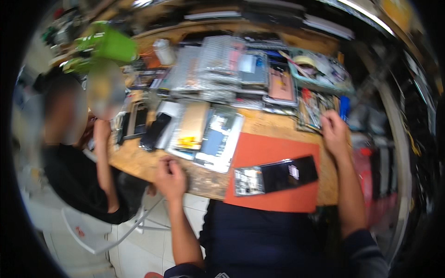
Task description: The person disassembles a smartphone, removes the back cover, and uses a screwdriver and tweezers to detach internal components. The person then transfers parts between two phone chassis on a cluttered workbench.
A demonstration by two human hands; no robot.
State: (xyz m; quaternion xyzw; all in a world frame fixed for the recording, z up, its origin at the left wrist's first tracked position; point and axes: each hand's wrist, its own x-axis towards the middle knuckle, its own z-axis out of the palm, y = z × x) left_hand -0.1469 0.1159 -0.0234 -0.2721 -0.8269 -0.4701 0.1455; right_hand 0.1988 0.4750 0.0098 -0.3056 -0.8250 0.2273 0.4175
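My left hand [169, 176] is at the table's front edge, fingers curled; what they hold, if anything, is too blurred to make out. My right hand [334, 126] is at the tray of tools [310, 109] on the right, fingers bent round something indistinct. Between my hands an orange mat [273, 146] carries an opened phone, its black screen [299, 176] lying beside a silvery inner part [249, 180]. Just beyond my left hand are flat packaged parts [220, 139].
Stacked bubble-wrapped packs [213, 60], a teal basket [336, 81] and a green bin [106, 46] fill the back of the wooden table [125, 160]. A person in black [83, 180] sits at the left beside a white chair [88, 236]. Shelving [389, 120] borders the right side.
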